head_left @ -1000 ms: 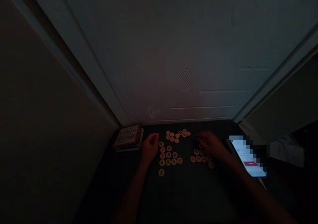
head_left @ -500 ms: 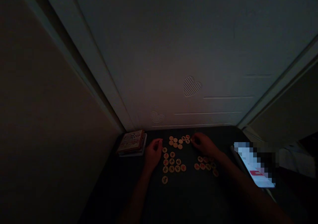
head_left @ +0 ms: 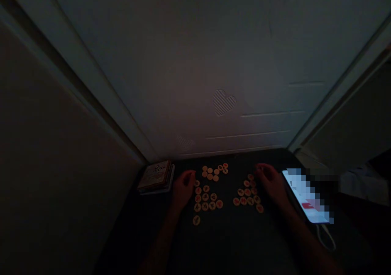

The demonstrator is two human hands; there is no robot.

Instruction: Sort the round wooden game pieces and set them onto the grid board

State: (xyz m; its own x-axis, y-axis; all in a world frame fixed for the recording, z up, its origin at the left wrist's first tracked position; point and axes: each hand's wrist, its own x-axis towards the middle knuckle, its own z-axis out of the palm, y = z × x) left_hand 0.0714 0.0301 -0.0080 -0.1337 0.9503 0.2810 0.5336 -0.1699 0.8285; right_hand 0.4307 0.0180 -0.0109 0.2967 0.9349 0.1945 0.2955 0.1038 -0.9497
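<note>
Xiangqi pieces [head_left: 216,178] lie on the bench [head_left: 226,242] in three clusters. The left hand [head_left: 184,187] curls beside the left cluster [head_left: 205,197], the right hand [head_left: 270,179] beside the right cluster [head_left: 247,192]; whether the bent fingers grip anything is unclear. Arranging pieces seems underway; the next move calls for light fingertip control.

Round pieces [head_left: 216,178]: small pale discs, dimly lit, lying flat in separate groups across the lower centre of the frame.
Upper cluster [head_left: 209,176]: sat highest of the groups; six discs showed plain faces, and three at its right end bore marks, one red, two dark.
Left block [head_left: 205,197]: stood in rough rows left of the frame's lower middle, marks mostly dark, some red.
Lone piece [head_left: 196,220]: lay apart below that block, dark-marked.
Right wedge [head_left: 247,192]: narrowed toward its top, right of the lower middle; red marks showed, several too dim to read.
Outlier [head_left: 259,208]: rested just below the wedge's right corner.
</note>
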